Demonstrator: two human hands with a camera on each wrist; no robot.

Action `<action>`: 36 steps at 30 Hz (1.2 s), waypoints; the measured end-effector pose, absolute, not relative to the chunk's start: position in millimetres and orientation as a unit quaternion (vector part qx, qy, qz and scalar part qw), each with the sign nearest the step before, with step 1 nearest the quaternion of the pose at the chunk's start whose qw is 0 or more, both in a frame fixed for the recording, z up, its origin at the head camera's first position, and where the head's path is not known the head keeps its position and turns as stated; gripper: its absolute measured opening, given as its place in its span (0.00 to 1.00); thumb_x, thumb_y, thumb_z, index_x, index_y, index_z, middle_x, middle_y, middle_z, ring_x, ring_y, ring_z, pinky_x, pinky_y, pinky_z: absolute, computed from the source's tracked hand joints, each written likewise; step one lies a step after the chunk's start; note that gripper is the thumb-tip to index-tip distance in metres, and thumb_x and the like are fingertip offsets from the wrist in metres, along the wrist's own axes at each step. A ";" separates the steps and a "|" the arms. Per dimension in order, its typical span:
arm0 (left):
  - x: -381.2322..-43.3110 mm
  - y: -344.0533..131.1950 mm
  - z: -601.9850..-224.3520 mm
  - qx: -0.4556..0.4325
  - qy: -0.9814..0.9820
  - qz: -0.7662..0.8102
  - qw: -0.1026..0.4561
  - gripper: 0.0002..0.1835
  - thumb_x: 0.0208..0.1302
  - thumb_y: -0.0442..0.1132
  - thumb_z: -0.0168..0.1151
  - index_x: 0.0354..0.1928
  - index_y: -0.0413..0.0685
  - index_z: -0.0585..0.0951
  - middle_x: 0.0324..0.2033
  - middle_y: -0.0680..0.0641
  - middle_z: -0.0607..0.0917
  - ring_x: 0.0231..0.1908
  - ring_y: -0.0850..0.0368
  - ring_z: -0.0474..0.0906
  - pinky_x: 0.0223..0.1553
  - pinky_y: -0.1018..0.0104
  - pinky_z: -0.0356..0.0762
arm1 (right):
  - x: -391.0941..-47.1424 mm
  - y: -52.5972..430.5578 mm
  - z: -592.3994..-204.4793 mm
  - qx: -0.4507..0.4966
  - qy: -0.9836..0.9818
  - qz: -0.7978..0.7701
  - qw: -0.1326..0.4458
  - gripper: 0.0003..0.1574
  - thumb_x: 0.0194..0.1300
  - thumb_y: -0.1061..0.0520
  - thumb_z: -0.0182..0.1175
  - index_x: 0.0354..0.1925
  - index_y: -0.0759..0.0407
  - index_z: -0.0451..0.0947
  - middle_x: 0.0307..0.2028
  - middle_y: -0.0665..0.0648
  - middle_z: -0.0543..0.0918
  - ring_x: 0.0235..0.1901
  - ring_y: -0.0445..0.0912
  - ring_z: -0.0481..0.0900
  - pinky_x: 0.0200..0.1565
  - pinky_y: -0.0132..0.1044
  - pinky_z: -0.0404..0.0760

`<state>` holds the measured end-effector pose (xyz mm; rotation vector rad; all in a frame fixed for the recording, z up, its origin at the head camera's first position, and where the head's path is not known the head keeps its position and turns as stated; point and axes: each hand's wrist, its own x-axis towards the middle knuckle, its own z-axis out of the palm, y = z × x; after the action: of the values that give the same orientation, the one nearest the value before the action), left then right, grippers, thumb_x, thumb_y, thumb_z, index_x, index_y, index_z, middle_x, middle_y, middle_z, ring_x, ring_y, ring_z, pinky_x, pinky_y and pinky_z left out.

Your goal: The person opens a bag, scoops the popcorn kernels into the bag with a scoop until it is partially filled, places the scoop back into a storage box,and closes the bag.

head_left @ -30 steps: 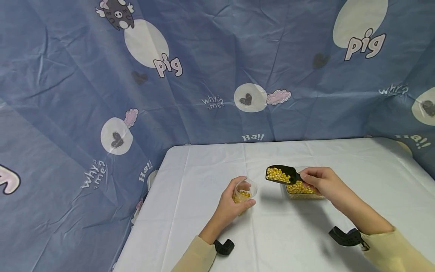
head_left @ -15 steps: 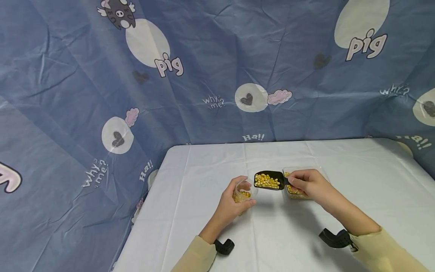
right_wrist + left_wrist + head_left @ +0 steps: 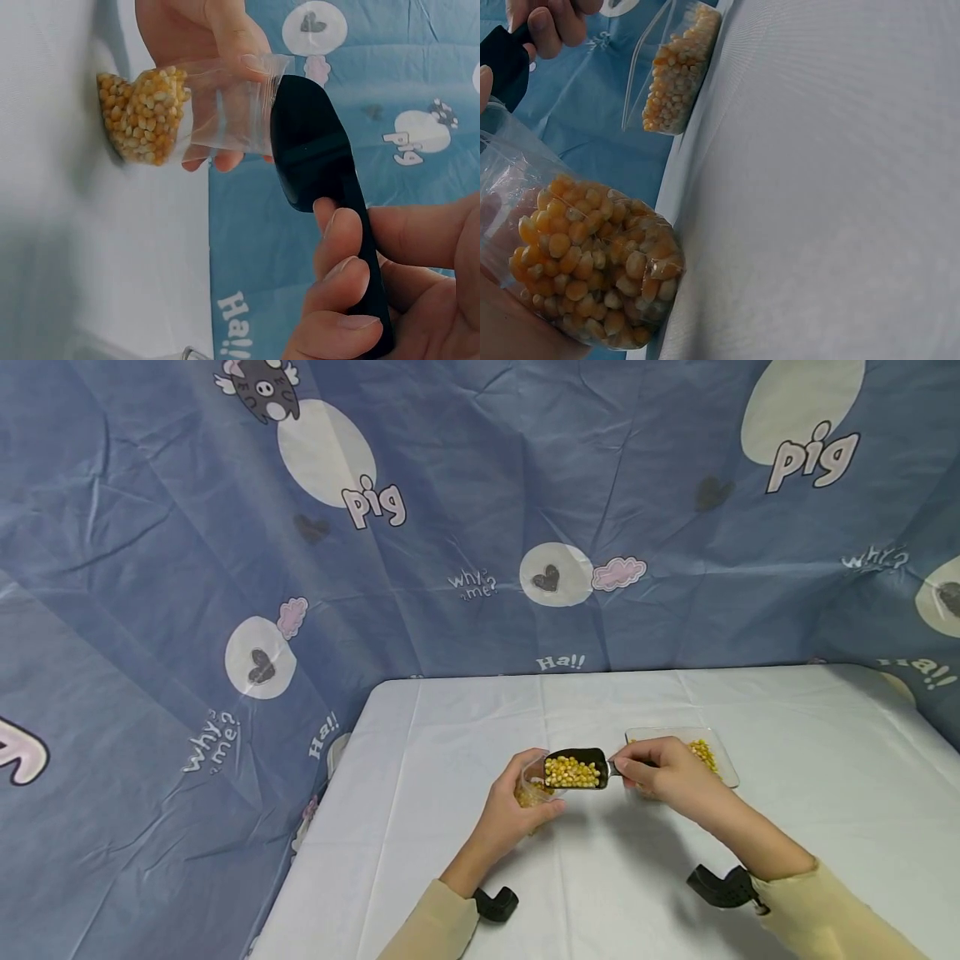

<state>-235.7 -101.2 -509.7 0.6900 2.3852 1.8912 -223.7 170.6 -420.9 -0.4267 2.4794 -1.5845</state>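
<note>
My left hand [image 3: 506, 810] grips a clear plastic bag [image 3: 225, 120] round its upper part, holding its mouth spread. Yellow corn kernels [image 3: 600, 262] fill the bag's lower part, which stands on the table. A black scoop [image 3: 311, 142] is in my right hand [image 3: 667, 772], fingers and thumb wrapped round the handle. Heaped corn [image 3: 572, 772] lies in the scoop, as the head view shows. The scoop's front edge is at the bag's mouth, overlapping its rim in the head view. In the right wrist view the scoop's underside hides its load.
Behind my right hand stands a clear rectangular container [image 3: 729, 770] with more corn in it, partly covered by the hand. A white cloth [image 3: 450, 735] covers the table. Blue printed fabric [image 3: 450, 510] hangs at the back and left.
My right hand has carried the loaded scoop leftward and slightly down, from over the container to the bag's mouth. My left hand and the bag have stayed in place.
</note>
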 end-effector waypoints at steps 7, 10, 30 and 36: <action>-235.5 -100.4 -509.2 0.226 0.752 0.619 0.015 0.36 0.59 0.45 0.76 0.68 0.70 0.71 0.58 0.54 0.81 0.53 0.54 0.79 0.47 0.61 0.80 | -224.2 165.4 -420.6 -0.163 0.843 -0.508 0.069 0.12 0.72 0.53 0.62 0.32 0.57 0.84 0.24 0.54 0.79 0.19 0.40 0.66 0.24 0.35 0.69; -235.1 -100.1 -508.4 0.222 0.754 0.618 0.018 0.35 0.59 0.45 0.76 0.67 0.68 0.72 0.56 0.55 0.81 0.52 0.54 0.80 0.46 0.61 0.81 | -224.6 164.3 -420.1 -0.159 0.845 -0.506 0.071 0.12 0.72 0.52 0.62 0.33 0.56 0.85 0.24 0.56 0.79 0.19 0.40 0.66 0.24 0.35 0.69; -234.8 -99.5 -510.7 0.210 0.763 0.611 0.002 0.33 0.57 0.47 0.78 0.64 0.70 0.75 0.54 0.56 0.81 0.49 0.54 0.79 0.47 0.62 0.79 | -225.7 157.9 -419.0 -0.116 0.816 -0.565 0.039 0.10 0.65 0.51 0.70 0.42 0.55 0.87 0.29 0.58 0.86 0.21 0.43 0.72 0.21 0.36 0.70; -235.1 -99.4 -510.7 0.213 0.764 0.608 -0.006 0.33 0.57 0.45 0.78 0.64 0.70 0.74 0.55 0.57 0.81 0.50 0.53 0.78 0.48 0.61 0.77 | -225.0 154.2 -421.5 -0.133 0.821 -0.555 -0.003 0.10 0.65 0.49 0.70 0.42 0.52 0.87 0.29 0.54 0.87 0.30 0.49 0.81 0.27 0.37 0.76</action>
<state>-235.1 -99.4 -510.7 0.6733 2.4109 1.9194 -225.0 154.2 -421.5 -0.4171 2.5851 -1.7472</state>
